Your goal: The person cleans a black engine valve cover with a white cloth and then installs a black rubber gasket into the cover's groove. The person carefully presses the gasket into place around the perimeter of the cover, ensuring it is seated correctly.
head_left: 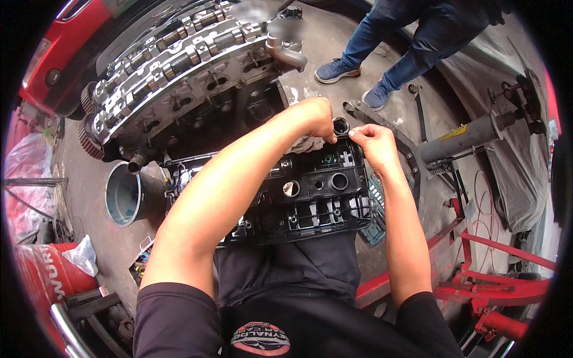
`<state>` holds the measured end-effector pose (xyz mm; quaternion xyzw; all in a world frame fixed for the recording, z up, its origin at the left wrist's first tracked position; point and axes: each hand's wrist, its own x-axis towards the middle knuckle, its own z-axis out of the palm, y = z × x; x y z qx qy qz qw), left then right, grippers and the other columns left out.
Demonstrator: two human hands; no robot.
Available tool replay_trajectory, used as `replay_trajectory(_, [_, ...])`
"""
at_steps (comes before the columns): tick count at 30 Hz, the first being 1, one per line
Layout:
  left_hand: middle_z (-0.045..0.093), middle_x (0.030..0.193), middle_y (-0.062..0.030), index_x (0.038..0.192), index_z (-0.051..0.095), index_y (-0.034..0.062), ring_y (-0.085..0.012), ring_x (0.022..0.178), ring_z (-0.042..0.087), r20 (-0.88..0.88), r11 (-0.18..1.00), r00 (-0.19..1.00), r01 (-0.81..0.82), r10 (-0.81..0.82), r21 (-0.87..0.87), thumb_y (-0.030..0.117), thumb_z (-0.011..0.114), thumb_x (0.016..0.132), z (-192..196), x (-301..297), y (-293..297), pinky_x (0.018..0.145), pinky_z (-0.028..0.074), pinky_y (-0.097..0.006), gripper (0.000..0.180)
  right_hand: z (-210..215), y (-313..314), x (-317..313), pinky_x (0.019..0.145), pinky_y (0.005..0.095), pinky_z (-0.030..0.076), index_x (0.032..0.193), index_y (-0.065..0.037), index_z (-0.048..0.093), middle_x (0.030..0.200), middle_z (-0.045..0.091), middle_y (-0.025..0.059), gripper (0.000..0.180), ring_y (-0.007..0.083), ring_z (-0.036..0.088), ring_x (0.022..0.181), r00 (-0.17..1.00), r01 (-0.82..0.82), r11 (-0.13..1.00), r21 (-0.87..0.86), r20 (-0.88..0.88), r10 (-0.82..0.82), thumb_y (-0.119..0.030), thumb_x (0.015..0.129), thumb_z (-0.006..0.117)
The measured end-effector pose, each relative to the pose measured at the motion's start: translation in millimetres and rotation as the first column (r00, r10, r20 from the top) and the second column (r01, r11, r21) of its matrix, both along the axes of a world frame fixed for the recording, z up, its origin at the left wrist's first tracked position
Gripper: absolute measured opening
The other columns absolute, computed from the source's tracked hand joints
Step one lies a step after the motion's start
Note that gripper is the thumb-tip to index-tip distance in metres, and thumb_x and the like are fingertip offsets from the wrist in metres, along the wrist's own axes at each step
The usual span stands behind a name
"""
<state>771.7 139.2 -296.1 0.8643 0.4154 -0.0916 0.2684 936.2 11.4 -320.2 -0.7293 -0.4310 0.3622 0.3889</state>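
A black engine valve cover (319, 184) lies in front of my body, its ribbed inner side facing up. My left hand (319, 119) is curled at the far right corner of the cover, fingertips pointing down beside a dark round ring-shaped opening (340, 126). On the other side of that ring, my right hand (373, 143) pinches with thumb and forefinger at its edge. Whatever lies between the fingers of either hand is too small or hidden to name. A crumpled greyish rag (307, 144) shows under my left wrist.
Beyond stands an engine with exposed camshafts (179, 65). A grey-blue bucket (122, 194) is at left, near a red drum (45, 274). A teal tool case (375, 230) lies under my right forearm. Red steel frame (507, 292) at right; a person in jeans (412, 48) stands ahead.
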Motion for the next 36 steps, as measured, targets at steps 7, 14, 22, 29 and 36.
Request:
replay_trajectory(7, [0.077,0.106,-0.0166,0.106,0.08,0.0096,-0.0324,0.102,0.073,0.249,0.971,0.952,-0.21,0.176,0.116,0.046,0.085,0.08,43.5,-11.9,-21.4,0.09,0.056,-0.046,0.046,6.9,-63.0,-27.1,0.104,0.0406,0.048,0.151,0.0,0.046,0.143,0.057,0.0228,0.072,0.0247,0.058,0.128,0.959,0.145,0.987,0.067,-0.255,-0.124,-0.025,0.092,0.08])
replay_trajectory(14, [0.074,0.122,-0.016,0.127,0.075,0.0173,-0.0306,0.119,0.068,0.22,0.993,0.969,0.099,-0.11,0.06,0.039,0.084,0.083,16.3,17.9,-26.3,0.104,0.052,-0.042,0.05,12.4,-56.4,-43.6,0.093,0.0477,0.054,0.132,0.006,0.063,0.111,0.07,0.034,0.043,0.0436,0.07,0.109,0.934,0.047,0.997,0.054,0.353,-0.063,-0.026,0.103,0.062])
replay_trajectory(22, [0.077,0.094,-0.0148,0.095,0.081,0.0099,-0.0327,0.092,0.071,0.509,0.973,0.83,0.17,-0.226,0.156,0.025,0.079,0.081,-27.4,17.3,-18.4,0.098,0.051,-0.043,0.021,13.4,-52.4,-51.5,0.081,0.0489,0.054,0.124,0.004,0.067,0.099,0.071,0.0293,0.037,0.0457,0.07,0.098,0.835,0.084,0.996,0.042,0.542,-0.093,-0.026,0.103,0.062])
replay_trajectory(29, [0.078,0.086,-0.0121,0.089,0.081,0.01,-0.0272,0.081,0.072,0.485,0.991,0.87,0.128,-0.088,-0.05,0.019,0.083,0.076,-22.6,23.7,-16.9,0.079,0.056,-0.041,0.016,10.3,-51.1,-56.0,0.079,0.0565,0.052,0.119,0.003,0.068,0.092,0.07,0.0316,0.032,0.05,0.069,0.093,0.84,0.056,0.995,0.077,0.535,-0.089,-0.023,0.101,0.064])
replay_trajectory(36, [0.078,0.089,-0.0058,0.093,0.082,0.0122,-0.0206,0.083,0.07,0.162,0.951,0.986,0.091,-0.044,-0.295,0.024,0.09,0.076,-1.8,41.7,5.2,0.076,0.055,-0.041,0.022,14.1,-50.9,-60.9,0.077,0.0555,0.051,0.119,0.001,0.069,0.091,0.069,0.0311,0.03,0.0496,0.069,0.091,0.873,0.063,0.996,0.066,0.48,-0.087,-0.022,0.1,0.065])
